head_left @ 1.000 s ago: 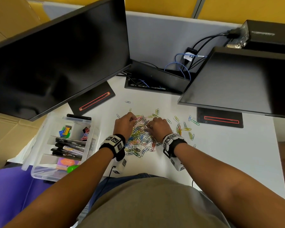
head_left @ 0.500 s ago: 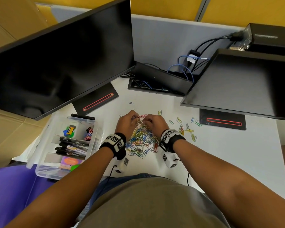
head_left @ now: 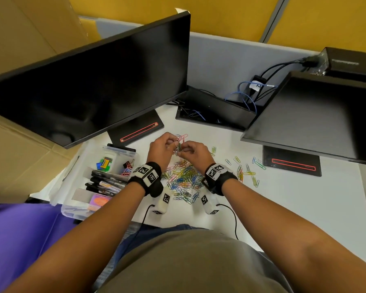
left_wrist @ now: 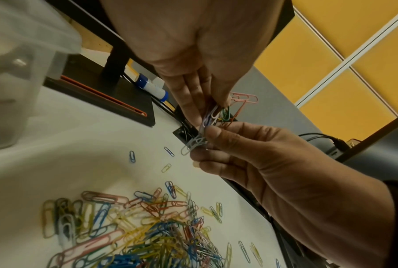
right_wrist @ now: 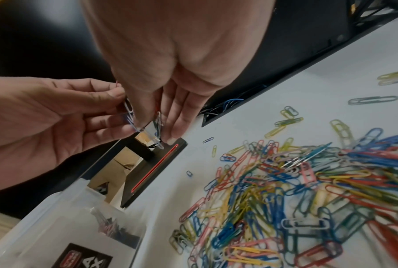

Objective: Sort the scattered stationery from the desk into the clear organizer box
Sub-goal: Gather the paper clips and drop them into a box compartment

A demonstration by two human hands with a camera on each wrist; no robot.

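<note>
A heap of coloured paper clips (head_left: 184,178) lies on the white desk (head_left: 283,204) in front of me. Above its far edge my left hand (head_left: 173,142) and right hand (head_left: 184,148) meet, and both pinch one small bunch of paper clips (head_left: 179,144) between thumb and fingers. In the left wrist view the bunch (left_wrist: 214,116) hangs between both hands, over the heap (left_wrist: 147,226). The right wrist view shows the held clips (right_wrist: 156,125) and the heap (right_wrist: 285,199). The clear organizer box (head_left: 72,208) stands left of my left wrist and holds markers, clips and small items.
Two black monitors (head_left: 93,81) (head_left: 315,115) overhang the desk, their stand bases (head_left: 135,130) (head_left: 292,163) on either side of the hands. A black cable tray (head_left: 213,111) sits behind. Loose clips (head_left: 249,172) are scattered to the right. Cardboard (head_left: 19,155) stands at the left.
Both hands have risen off the heap and come together, now holding a bunch of clips above its far edge. The heap stays where it was.
</note>
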